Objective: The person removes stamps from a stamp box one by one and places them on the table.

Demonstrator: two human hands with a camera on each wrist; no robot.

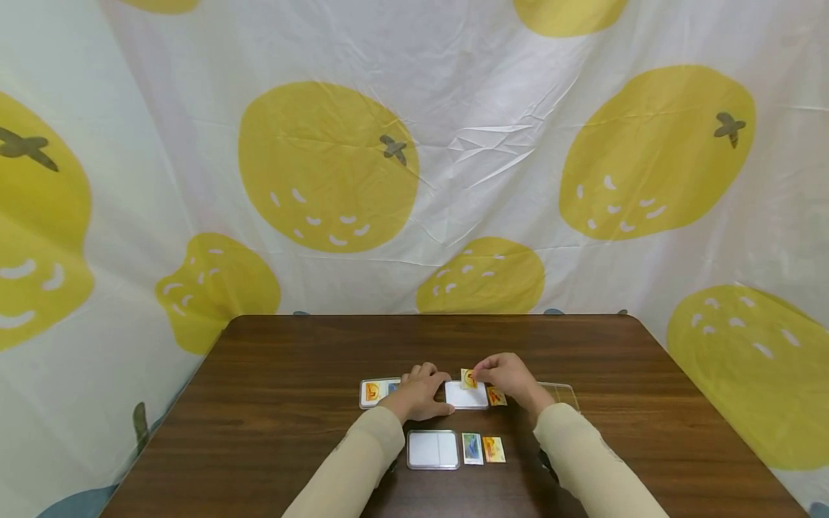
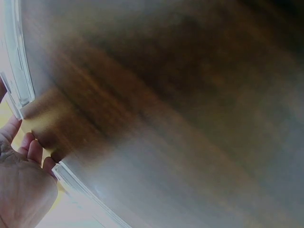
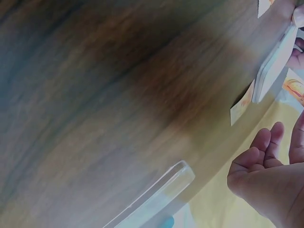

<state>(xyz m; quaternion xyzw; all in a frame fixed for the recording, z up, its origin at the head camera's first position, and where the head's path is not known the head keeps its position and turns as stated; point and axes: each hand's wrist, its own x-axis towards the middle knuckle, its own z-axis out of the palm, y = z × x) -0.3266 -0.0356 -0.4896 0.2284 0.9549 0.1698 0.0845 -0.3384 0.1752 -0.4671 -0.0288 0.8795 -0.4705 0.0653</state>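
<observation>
My right hand (image 1: 510,375) pinches a small yellow-orange stamp (image 1: 469,379) between thumb and fingertips. It holds the stamp over a clear-rimmed case with a white insert (image 1: 463,398). My left hand (image 1: 421,394) grips the left end of that case, thumb at the near side and forefinger at the far side. An orange stamp (image 1: 497,396) lies just right of the case, under my right hand. In the right wrist view the held stamp (image 3: 294,87) shows near my raised fingers, beside the pale case (image 3: 275,64).
Nearer me lies a second white-backed case (image 1: 424,450), with a blue-green stamp (image 1: 473,448) and a yellow-orange stamp (image 1: 494,450) to its right. Partly behind my left hand, a case (image 1: 371,393) contains stamps. A clear plastic cover (image 1: 565,393) lies beyond my right wrist on the brown table (image 1: 291,417).
</observation>
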